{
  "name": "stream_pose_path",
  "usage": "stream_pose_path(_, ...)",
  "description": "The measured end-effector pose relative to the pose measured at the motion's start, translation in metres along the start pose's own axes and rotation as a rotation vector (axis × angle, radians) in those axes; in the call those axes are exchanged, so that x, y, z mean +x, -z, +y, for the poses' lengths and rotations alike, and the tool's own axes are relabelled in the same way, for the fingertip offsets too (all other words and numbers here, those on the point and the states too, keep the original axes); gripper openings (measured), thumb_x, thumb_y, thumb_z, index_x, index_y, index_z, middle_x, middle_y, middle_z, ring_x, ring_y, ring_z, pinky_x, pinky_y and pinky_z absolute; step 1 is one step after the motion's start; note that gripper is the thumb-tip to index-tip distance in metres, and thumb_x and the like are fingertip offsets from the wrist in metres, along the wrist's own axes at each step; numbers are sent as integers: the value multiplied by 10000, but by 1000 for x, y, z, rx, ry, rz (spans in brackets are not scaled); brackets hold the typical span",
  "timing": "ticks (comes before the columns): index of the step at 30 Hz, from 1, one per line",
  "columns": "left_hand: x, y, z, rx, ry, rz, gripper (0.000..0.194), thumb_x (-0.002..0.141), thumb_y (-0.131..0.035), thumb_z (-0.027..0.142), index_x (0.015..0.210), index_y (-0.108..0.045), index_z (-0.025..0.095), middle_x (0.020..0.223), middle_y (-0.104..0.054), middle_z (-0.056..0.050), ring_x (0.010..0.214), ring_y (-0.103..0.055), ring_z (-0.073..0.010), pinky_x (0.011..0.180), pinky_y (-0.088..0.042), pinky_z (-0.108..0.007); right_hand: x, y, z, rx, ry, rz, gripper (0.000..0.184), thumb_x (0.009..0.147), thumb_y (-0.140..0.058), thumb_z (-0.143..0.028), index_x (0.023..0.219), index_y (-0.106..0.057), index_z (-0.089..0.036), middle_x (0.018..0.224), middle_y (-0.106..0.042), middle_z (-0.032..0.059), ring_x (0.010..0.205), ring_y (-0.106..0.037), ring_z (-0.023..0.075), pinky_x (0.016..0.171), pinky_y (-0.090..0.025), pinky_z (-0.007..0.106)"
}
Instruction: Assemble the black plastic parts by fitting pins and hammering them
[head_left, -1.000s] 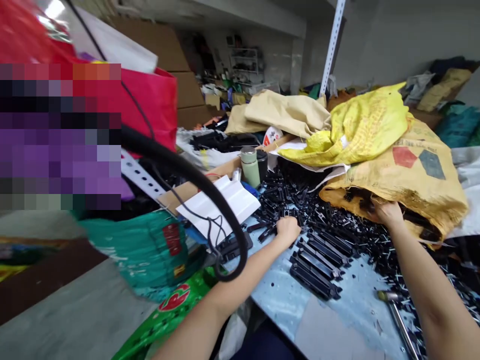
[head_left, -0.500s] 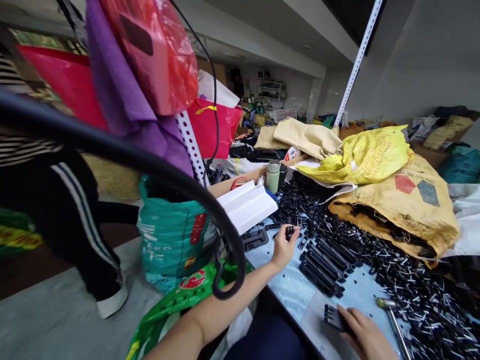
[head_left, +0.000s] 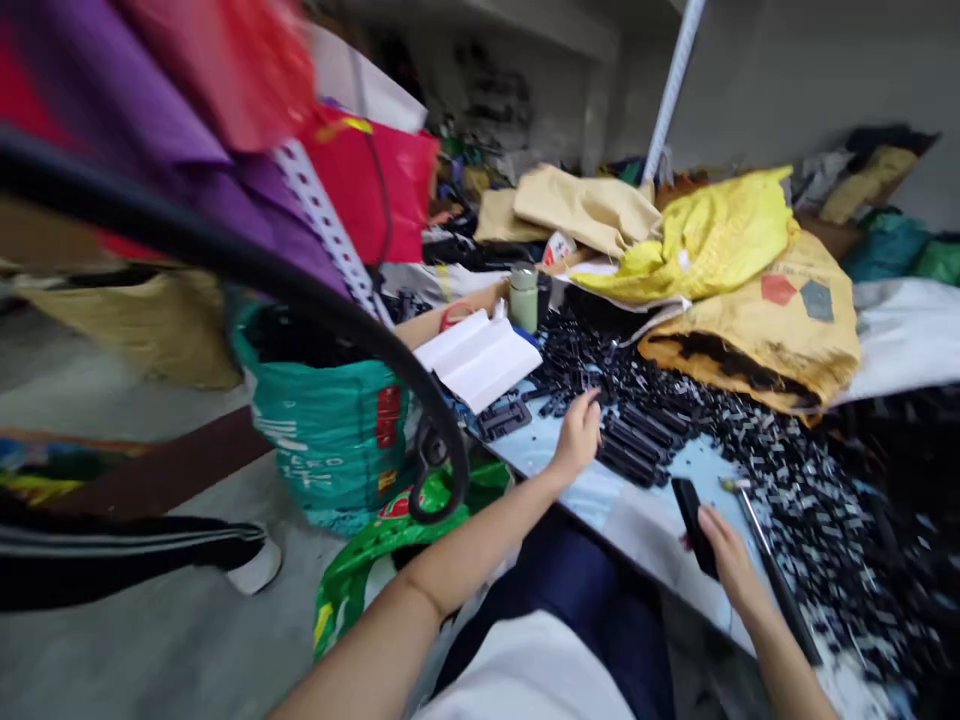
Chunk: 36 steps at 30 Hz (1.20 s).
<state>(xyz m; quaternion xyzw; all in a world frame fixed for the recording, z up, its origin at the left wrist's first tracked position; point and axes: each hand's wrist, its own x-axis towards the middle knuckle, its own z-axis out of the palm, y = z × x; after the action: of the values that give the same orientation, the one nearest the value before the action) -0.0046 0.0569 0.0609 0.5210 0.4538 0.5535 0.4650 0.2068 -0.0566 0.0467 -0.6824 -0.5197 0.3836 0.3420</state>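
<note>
My right hand (head_left: 724, 555) grips a black oblong plastic part (head_left: 691, 515), held tilted over the near edge of the table. My left hand (head_left: 579, 438) is over the table with its fingers curled, beside a pile of small black plastic parts (head_left: 570, 350). A dark bit shows at its fingertips, too blurred to name. Right of that hand, several long black parts (head_left: 637, 440) lie side by side in a row. A hammer (head_left: 772, 565) with a dark handle lies to the right of my right hand.
Loose black parts with metal pins (head_left: 795, 500) cover the table's right side. Behind them lie a tan sack (head_left: 817, 330) and a yellow sack (head_left: 720, 240). A green flask (head_left: 523, 300) and white folded sheet (head_left: 480, 360) stand left. A black cable (head_left: 300, 290) crosses the near left.
The view has swung down and right. My right hand has raised and turned the black part more upright. The black piece pinched in my left hand is now mostly hidden. The person at left has moved.
</note>
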Motion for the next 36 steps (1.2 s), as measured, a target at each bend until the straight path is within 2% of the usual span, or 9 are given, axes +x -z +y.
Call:
stream_pose_path(4, -11, -7, -2, -20, 42, -220, 332, 854, -491, 340, 1122, -578, 166, 729, -541, 9, 407, -427, -29, 418, -393, -173, 4, -20, -15, 445, -157, 7, 607, 643, -427, -758, 750, -534, -170, 516, -557, 8, 441, -522, 135, 443, -433, 255)
stream_pose_path(7, -37, -7, -13, 2, 52, -316, 336, 844, -499, 345, 1113, -592, 165, 744, -529, 6, 409, -415, -24, 411, -380, -170, 3, -25, -9, 456, -114, -20, 600, 706, -396, -719, 798, -570, -152, 566, -575, 22, 472, -533, 130, 467, -441, 257)
stream_pose_path(11, -51, 1, -28, 45, 84, -364, 348, 832, -509, 344, 1110, -598, 155, 721, -510, 12, 418, -423, -34, 422, -385, -181, -11, -14, 8, -45, 147, -55, 471, 781, -486, -520, 1089, -580, -176, 889, -647, 75, 745, -606, 174, 696, -488, 343)
stream_pose_path(15, -51, 8, -39, 85, 116, -384, 353, 824, -504, 336, 1113, -597, 155, 745, -520, 8, 432, -428, -38, 444, -397, -189, -22, 3, 17, -633, 344, -230, 267, 790, -523, -227, 1035, -629, -223, 1067, -629, 71, 1067, -525, 227, 991, -301, 487)
stream_pose_path(18, -53, 8, -45, 105, 135, -390, 371, 829, -492, 357, 1125, -589, 154, 758, -546, -1, 435, -427, -43, 450, -404, -192, -20, 3, 14, -889, 177, -82, 274, 822, -431, -141, 980, -647, -199, 1159, -588, 91, 1133, -480, 245, 993, -294, 473)
stream_pose_path(23, -61, -2, -48, 150, 30, -416, 347, 845, -480, 347, 1126, -593, 177, 836, -571, -29, 488, -479, -59, 510, -444, -211, -10, -16, 5, -989, -313, 277, 647, 802, -501, -496, 1295, -433, -82, 1115, -558, 221, 1000, -539, 337, 788, -428, 448)
stream_pose_path(29, -76, -22, -42, 159, -77, -498, 305, 851, -481, 319, 1099, -614, 200, 889, -606, -51, 714, -582, -129, 696, -490, -271, -18, -25, 16, -337, -198, 384, 523, 823, -428, -489, 1198, -528, -139, 1022, -619, 147, 922, -587, 260, 831, -439, 429)
stream_pose_path(33, -89, -38, -34, 92, -85, -613, 301, 851, -477, 307, 1089, -620, 191, 874, -623, -54, 820, -594, -160, 770, -491, -308, -32, -37, 12, 447, -135, 234, 642, 796, -400, -597, 1292, -446, -192, 797, -639, 53, 581, -591, 160, 555, -508, 320)
stream_pose_path(36, -92, -44, -27, 107, -100, -602, 305, 850, -481, 301, 1099, -615, 186, 911, -633, -65, 870, -590, -171, 800, -485, -315, -38, -43, 4, 582, -139, 178, 693, 760, -465, -613, 1301, -450, -181, 637, -582, 0, 468, -532, 121, 452, -480, 271)
